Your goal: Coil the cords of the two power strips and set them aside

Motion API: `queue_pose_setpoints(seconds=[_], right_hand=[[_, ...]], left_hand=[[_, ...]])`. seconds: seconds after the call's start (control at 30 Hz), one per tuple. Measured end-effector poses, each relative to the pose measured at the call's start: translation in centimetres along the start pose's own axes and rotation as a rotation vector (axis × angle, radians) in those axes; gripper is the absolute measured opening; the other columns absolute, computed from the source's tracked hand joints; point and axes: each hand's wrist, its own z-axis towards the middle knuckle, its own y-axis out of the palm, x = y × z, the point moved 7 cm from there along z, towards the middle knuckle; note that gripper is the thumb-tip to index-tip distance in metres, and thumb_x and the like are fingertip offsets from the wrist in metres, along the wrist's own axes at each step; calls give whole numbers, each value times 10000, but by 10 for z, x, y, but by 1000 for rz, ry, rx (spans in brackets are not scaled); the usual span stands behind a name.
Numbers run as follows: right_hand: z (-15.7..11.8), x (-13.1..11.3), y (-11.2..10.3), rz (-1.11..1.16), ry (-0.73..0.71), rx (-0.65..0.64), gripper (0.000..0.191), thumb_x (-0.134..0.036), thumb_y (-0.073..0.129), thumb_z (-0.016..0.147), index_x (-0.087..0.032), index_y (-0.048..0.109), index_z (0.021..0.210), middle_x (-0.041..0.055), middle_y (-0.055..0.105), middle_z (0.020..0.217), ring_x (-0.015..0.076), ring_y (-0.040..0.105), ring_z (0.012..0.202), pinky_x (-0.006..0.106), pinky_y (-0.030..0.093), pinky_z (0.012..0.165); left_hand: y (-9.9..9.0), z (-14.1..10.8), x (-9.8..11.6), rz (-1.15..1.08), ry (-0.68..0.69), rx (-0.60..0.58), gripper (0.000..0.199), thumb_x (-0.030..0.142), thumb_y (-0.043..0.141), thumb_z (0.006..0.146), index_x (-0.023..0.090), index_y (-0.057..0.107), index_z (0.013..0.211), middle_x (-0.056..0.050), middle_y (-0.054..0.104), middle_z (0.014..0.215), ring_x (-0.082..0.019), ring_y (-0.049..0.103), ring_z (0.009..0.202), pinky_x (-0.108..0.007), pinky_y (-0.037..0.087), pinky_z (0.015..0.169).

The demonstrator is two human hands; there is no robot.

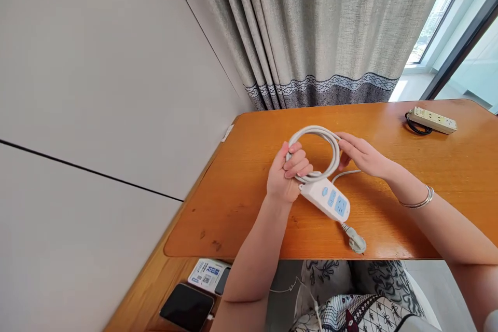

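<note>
My left hand (pixel 290 171) is closed around the left side of a coiled white cable (pixel 335 158), which stands up as a loop above the table. At the loop's right side, my right hand (pixel 360 155) touches the cable with its fingertips; the thumb is partly hidden behind. Just under the coil lies a white power strip (pixel 326 198) with blue sockets, its upper end by my left palm. Below the strip's lower end, a white plug (pixel 356 241) rests near the table's front edge. A stretch of cable runs beneath my right hand.
On the wooden table (pixel 241 202), a beige power strip (pixel 434 119) with a black cord lies at the far right. A phone (pixel 187 307) and a printed card (pixel 206 274) sit on a lower surface at left. Grey curtains (pixel 319 26) hang behind; a white panel (pixel 97 62) flanks the left.
</note>
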Motion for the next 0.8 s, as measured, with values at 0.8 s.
queue_pose_setpoints(seconds=[0.8], right_hand=[[-40,-63,73,-219,45,-313,600,-324,626,889,-77,416,1394,136,654,976,208,656,756,341,529,654]], left_hand=[[-10,-26,13,756,662,-48,112,254,686,827,207,650,731,-15,708,704,-155,655,627,-256,522,638]])
